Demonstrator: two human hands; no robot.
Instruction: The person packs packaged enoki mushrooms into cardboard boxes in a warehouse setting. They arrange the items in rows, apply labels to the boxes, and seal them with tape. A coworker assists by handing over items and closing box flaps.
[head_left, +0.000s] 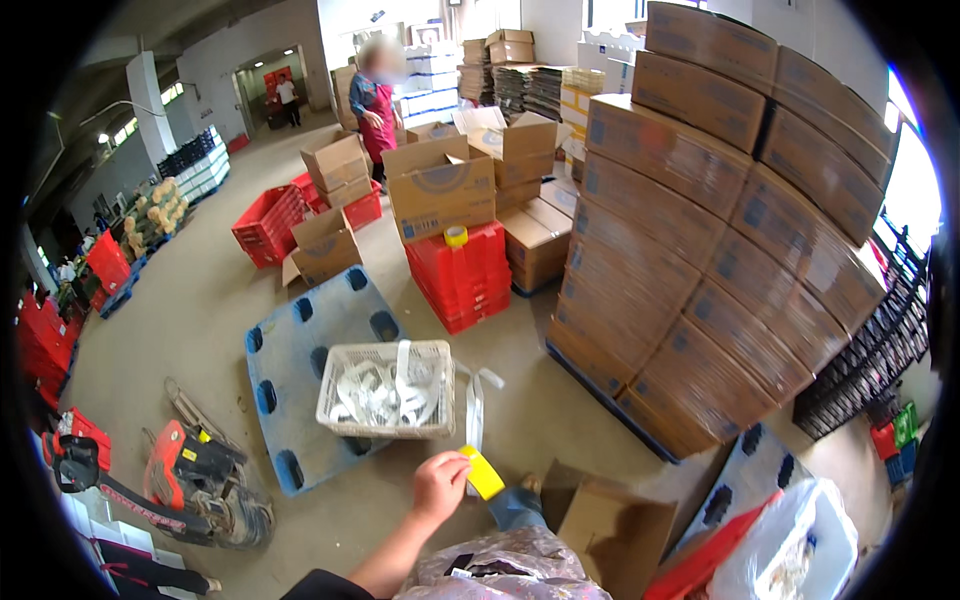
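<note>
My left hand (441, 484) pinches one end of a bright yellow strip (484, 474) between thumb and fingers, in front of my body. Its material cannot be made out for certain. My right hand is out of view. Just beyond the left hand, a white plastic basket (386, 431) sits at the edge of a blue plastic pallet (289, 375). Tangled white strips (371, 390) fill the basket, and one hangs over its far rim. More white strip (474, 409) trails beside the basket's right side.
Wrapped cartons (637, 247) tower on a pallet at right. Red stacked crates (461, 277) carry a yellow tape roll (455, 236) and an open carton (442, 187). A pallet truck (187, 480) stands left. An open carton (615, 525) lies near my feet. A person (375, 112) stands farther back.
</note>
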